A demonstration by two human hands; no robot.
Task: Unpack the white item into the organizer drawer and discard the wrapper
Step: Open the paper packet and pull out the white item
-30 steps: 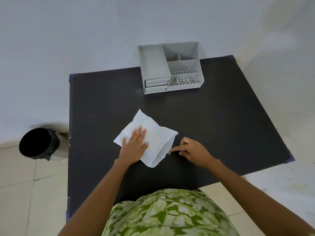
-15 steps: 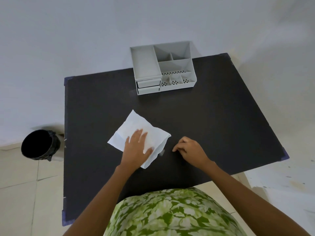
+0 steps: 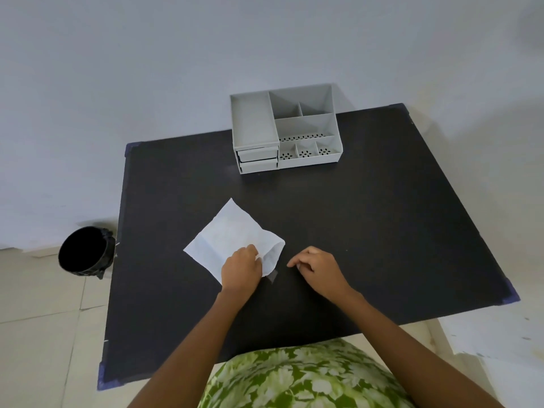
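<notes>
A white paper packet (image 3: pixel 232 240) lies flat on the black table (image 3: pixel 368 219), its open end raised near my hands. My left hand (image 3: pixel 242 267) grips the packet's near right edge, fingers curled on the paper. A short way to the right, my right hand (image 3: pixel 316 267) rests on the table with its fingers curled, apart from the packet. A small clear piece of tape or film (image 3: pixel 272 276) lies just below the packet's edge. The grey organizer (image 3: pixel 284 128) stands at the table's far side, its two small drawers (image 3: pixel 258 159) closed at its lower left.
A black bin (image 3: pixel 85 251) stands on the tiled floor left of the table. A pale wall runs behind the table. My green patterned clothing (image 3: pixel 294 378) shows at the near edge.
My left hand went from pressing flat on the packet to gripping its near right edge. My right hand drew away from the packet to the right.
</notes>
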